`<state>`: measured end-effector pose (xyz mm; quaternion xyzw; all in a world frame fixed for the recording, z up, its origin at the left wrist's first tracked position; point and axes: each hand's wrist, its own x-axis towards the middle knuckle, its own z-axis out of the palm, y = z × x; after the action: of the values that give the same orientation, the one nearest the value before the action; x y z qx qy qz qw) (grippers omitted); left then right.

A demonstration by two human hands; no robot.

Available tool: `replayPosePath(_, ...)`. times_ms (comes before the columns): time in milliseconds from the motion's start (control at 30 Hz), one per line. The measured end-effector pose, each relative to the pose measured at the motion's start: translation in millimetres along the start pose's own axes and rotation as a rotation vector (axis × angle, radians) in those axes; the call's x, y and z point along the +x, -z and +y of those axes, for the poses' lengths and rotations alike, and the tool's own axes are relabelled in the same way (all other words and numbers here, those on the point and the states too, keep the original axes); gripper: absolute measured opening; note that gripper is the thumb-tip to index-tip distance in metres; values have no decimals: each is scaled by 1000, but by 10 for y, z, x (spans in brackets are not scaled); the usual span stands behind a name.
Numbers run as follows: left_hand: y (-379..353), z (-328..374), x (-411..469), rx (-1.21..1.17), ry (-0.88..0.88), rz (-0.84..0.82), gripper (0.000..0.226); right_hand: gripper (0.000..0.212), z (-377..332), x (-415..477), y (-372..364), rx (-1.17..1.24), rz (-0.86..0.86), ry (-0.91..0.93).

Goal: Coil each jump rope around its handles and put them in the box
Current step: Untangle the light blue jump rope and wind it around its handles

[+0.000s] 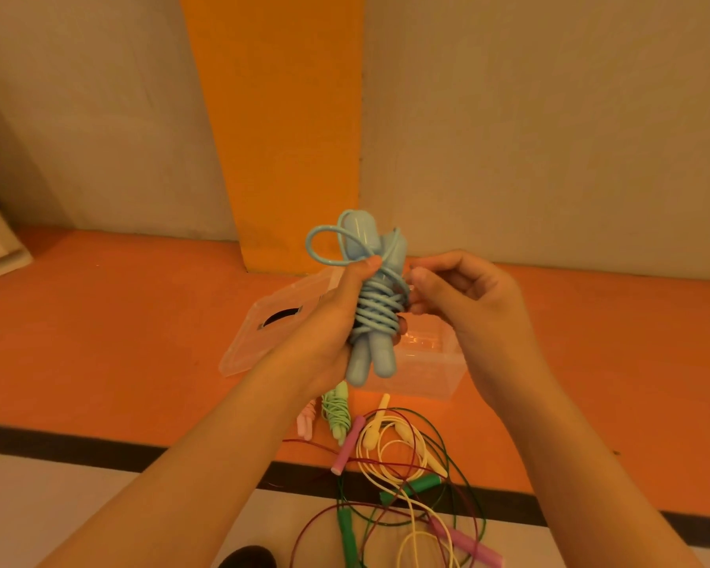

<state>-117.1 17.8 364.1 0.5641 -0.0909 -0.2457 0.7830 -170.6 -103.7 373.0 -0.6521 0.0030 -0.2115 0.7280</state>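
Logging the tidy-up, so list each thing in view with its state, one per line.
blue rope, coiled round its handles, top loop loose
left grip, holds blue rope
right grip, pinches its cord
box, open
lid, off, beside box
pale green rope, coiled, on floor
yellow rope, uncoiled, tangled
dark green rope, uncoiled, tangled
pink-handled rope, uncoiled, tangled

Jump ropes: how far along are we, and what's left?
Done: a light green rope and a pale pink rope lie coiled on the floor, not boxed. In hand: the blue rope, nearly wound, gripped by the left hand while the right hand pinches its cord. Left: the yellow rope, green rope and pink-handled rope lie loose; all must go into the box.
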Motion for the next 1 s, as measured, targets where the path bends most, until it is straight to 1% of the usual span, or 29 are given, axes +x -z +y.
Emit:
replayPosePath(100,65,-12,22,71,5,12,41,17,32,-6,36,-119,44,41)
replayPosePath(167,86,-29,6,91,9,-2,48,14,106,-6,77,-200,127,-11)
replayPosePath(233,84,-54,-16,108,19,-18,51,11,173,-32,67,-145,127,-198)
replayPosePath(300,66,-97,-33,127,13,-21,44,15,229,-88,-10,22,33,-396)
replayPosePath(367,44,-124,-42,96,14,-3,35,26,279,-152,-125,117,-38,-464)
replayPosePath(433,26,-119,-43,82,15,37,34,41,347,-180,-220,176,-48,-455)
replayPosePath(467,24,-120,-35,96,11,53,35,45,379,-178,-253,193,-30,-441)
replayPosePath(500,9,-112,-29,106,4,67,34,44,412,-158,-276,192,-3,-423)
replayPosePath(600,-4,-149,7,133,-22,84,34,29,452,-101,-302,178,71,-389)
replayPosePath(733,-20,-219,-18,228,-87,68,25,40,464,-79,-300,267,77,-417)
replayPosePath(800,-7,-237,-12,279,-118,61,21,38,468,-81,-289,277,92,-420)
replayPosePath(833,-2,-251,0,316,-125,63,28,37,479,-79,-280,260,92,-417)
replayPosePath(900,2,-281,13,378,-145,92,60,34,471,-95,-260,236,92,-401)
replayPosePath(933,-9,-289,12,389,-161,102,70,33,464,-107,-244,216,88,-389)
replayPosePath(1000,-26,-322,12,420,-201,123,80,30,459,-120,-220,171,93,-374)
